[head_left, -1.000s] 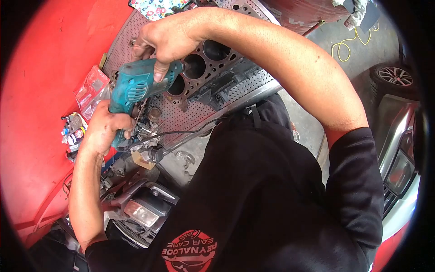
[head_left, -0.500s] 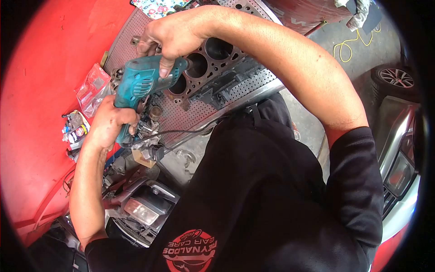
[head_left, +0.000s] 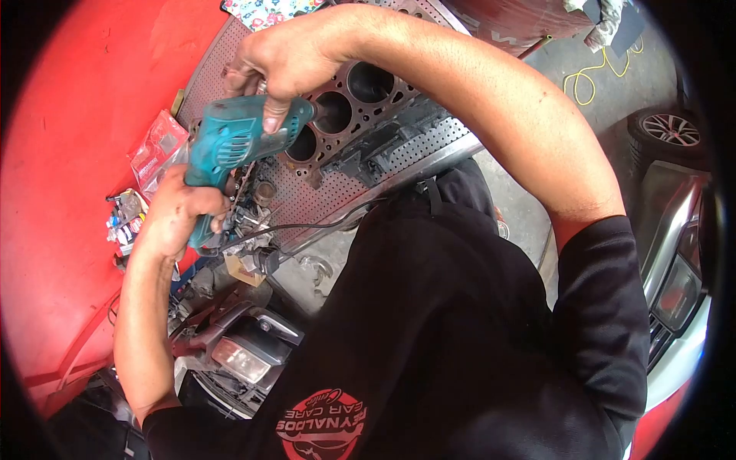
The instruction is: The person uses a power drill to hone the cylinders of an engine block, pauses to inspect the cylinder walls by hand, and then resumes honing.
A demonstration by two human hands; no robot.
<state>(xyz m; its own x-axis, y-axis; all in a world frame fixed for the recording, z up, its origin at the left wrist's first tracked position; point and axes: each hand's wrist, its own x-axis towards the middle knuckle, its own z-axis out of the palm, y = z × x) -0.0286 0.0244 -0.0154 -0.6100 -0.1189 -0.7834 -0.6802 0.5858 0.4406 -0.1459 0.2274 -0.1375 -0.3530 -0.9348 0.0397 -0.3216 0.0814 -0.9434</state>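
A teal corded power drill [head_left: 228, 139] lies across the view, its front end pointing right at the bores of an engine block [head_left: 357, 123]. My left hand [head_left: 178, 211] is closed around the drill's handle, with the index finger by the trigger. Over the front of the drill body rests my right hand [head_left: 287, 65], gripping it with the thumb on the near side and the fingers curled behind. The drill's tip reaches the middle cylinder bore [head_left: 333, 113]; what is fitted in the chuck is hard to make out. A black cord [head_left: 307, 224] trails from the handle.
The block sits on a perforated metal bench [head_left: 295, 195]. Loose metal parts [head_left: 257, 218] and a plastic bag [head_left: 161, 146] lie left of it, beside a red surface [head_left: 69, 153]. A headlight [head_left: 244, 360] is below. A wheel [head_left: 668, 132] and yellow cable [head_left: 584, 86] are at right.
The drill and my left hand have shifted slightly left, away from the block. My right hand stays on the drill's front and has moved slightly left too.
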